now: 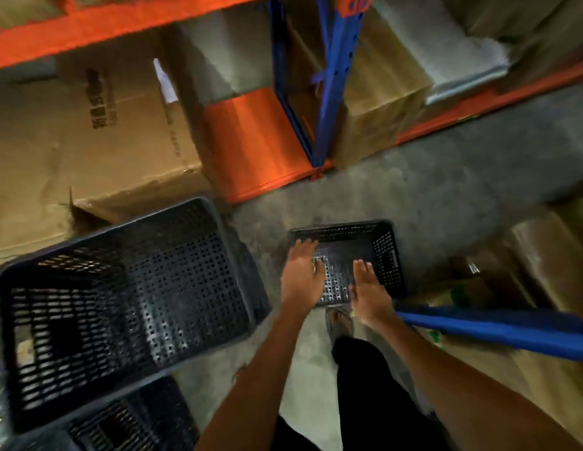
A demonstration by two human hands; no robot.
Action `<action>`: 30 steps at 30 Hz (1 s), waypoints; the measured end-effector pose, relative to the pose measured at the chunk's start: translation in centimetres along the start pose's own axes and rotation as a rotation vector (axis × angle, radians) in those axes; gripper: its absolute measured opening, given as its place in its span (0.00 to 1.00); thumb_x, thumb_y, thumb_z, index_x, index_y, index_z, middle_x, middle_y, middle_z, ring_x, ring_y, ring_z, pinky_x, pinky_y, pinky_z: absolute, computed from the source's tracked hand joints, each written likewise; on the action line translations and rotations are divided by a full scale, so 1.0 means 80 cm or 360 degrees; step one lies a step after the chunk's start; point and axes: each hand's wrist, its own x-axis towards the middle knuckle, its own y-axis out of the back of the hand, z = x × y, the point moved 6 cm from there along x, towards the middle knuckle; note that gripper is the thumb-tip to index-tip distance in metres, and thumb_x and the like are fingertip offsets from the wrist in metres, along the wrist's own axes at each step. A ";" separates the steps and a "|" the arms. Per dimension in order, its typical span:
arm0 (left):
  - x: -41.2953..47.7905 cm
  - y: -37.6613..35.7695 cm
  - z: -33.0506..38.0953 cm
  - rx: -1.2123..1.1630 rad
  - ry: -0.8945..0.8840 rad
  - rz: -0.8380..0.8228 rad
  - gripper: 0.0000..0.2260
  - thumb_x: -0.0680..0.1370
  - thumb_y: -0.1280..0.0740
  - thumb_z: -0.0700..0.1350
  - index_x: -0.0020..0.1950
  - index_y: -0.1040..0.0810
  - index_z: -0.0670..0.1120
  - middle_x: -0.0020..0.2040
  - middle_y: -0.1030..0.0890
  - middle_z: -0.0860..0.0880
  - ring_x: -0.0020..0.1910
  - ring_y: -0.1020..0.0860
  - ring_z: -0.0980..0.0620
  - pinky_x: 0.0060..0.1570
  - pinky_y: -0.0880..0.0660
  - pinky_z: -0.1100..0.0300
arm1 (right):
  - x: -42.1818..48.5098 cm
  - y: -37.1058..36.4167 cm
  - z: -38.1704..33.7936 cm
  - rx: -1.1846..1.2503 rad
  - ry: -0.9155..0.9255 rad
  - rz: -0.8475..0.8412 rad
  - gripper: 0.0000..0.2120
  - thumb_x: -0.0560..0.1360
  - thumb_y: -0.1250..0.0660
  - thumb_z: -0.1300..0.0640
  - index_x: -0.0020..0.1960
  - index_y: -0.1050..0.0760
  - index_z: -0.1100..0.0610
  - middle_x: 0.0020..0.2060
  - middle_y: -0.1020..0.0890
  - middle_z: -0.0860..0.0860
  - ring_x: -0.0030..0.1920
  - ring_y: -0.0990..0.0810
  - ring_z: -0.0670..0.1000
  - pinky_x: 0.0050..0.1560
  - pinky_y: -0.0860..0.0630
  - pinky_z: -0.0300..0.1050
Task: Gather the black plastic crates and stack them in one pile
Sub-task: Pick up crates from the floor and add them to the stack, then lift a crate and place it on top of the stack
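Setting: a warehouse aisle, concrete floor point(446, 190) underfoot, orange-and-blue racking point(332, 76) ahead with cardboard boxes point(88, 125) packed on its lowest level
Left hand: my left hand point(301, 276) reaches down over the small black crate point(386, 255), fingers spread and flat, gripping nothing; the blur hides whether the fingertips touch the near-left rim
Right hand: my right hand point(369, 291) hovers open beside it, fingers together and straight, palm turned inward above the crate's perforated bottom, holding nothing
Small crate: upright and empty on the floor just ahead of my sandalled foot point(339, 320), well apart from the racking
Large crate: a bigger black crate point(120, 304) sits to my left, tilted toward the camera, resting on another black crate point(137, 424) whose edge shows below it
Right side: a blue beam point(495, 327) crosses low, more cardboard behind it
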 end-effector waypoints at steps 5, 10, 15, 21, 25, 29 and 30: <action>0.054 -0.147 -0.079 -0.0033 0.0608 -0.0208 0.20 0.76 0.36 0.42 0.68 0.26 0.47 0.61 0.19 0.40 0.59 0.21 0.40 0.55 0.25 0.53 | 0.087 -0.047 0.156 0.0152 -0.0236 -0.0068 0.31 0.81 0.46 0.55 0.79 0.54 0.64 0.79 0.50 0.58 0.79 0.53 0.56 0.77 0.48 0.46; 0.094 -0.277 -0.210 0.0040 0.0994 -0.0217 0.26 0.75 0.33 0.40 0.73 0.32 0.42 0.66 0.24 0.35 0.65 0.25 0.36 0.63 0.29 0.50 | 0.191 -0.143 0.285 0.0219 -0.0417 -0.0102 0.30 0.81 0.46 0.56 0.79 0.53 0.64 0.79 0.49 0.60 0.79 0.52 0.57 0.76 0.51 0.45; 0.164 -0.390 -0.341 0.0205 0.1093 -0.0169 0.33 0.75 0.31 0.41 0.76 0.40 0.36 0.73 0.34 0.34 0.73 0.34 0.37 0.72 0.37 0.49 | 0.335 -0.234 0.409 0.0165 -0.0553 -0.0020 0.32 0.80 0.44 0.54 0.78 0.52 0.66 0.78 0.48 0.62 0.79 0.52 0.61 0.78 0.49 0.52; 0.226 -0.469 -0.459 0.0098 0.1311 0.0095 0.38 0.70 0.26 0.46 0.76 0.40 0.43 0.69 0.27 0.35 0.67 0.27 0.36 0.66 0.29 0.47 | 0.435 -0.316 0.515 0.0405 -0.0927 0.0130 0.40 0.76 0.36 0.45 0.79 0.49 0.62 0.75 0.37 0.61 0.74 0.35 0.60 0.72 0.36 0.49; 0.244 -0.475 -0.491 0.0259 0.1418 0.0204 0.25 0.74 0.29 0.50 0.67 0.26 0.40 0.61 0.21 0.34 0.61 0.22 0.35 0.61 0.26 0.45 | 0.452 -0.350 0.527 0.0638 -0.1011 0.0063 0.24 0.77 0.37 0.42 0.63 0.24 0.60 0.55 0.17 0.61 0.55 0.18 0.60 0.51 0.22 0.51; 0.256 -0.459 -0.481 0.0477 0.1367 0.0047 0.20 0.77 0.33 0.50 0.61 0.21 0.37 0.56 0.19 0.32 0.57 0.21 0.33 0.57 0.25 0.45 | 0.445 -0.336 0.520 0.0866 -0.1094 0.0059 0.24 0.77 0.38 0.40 0.54 0.20 0.61 0.51 0.16 0.61 0.53 0.18 0.62 0.52 0.21 0.57; 0.260 -0.449 -0.474 0.0469 0.1383 0.0031 0.20 0.77 0.33 0.50 0.62 0.21 0.38 0.57 0.19 0.32 0.58 0.21 0.33 0.58 0.25 0.45 | 0.441 -0.322 0.517 0.0843 -0.1120 0.0046 0.25 0.77 0.39 0.40 0.53 0.20 0.61 0.51 0.17 0.62 0.54 0.18 0.62 0.53 0.21 0.58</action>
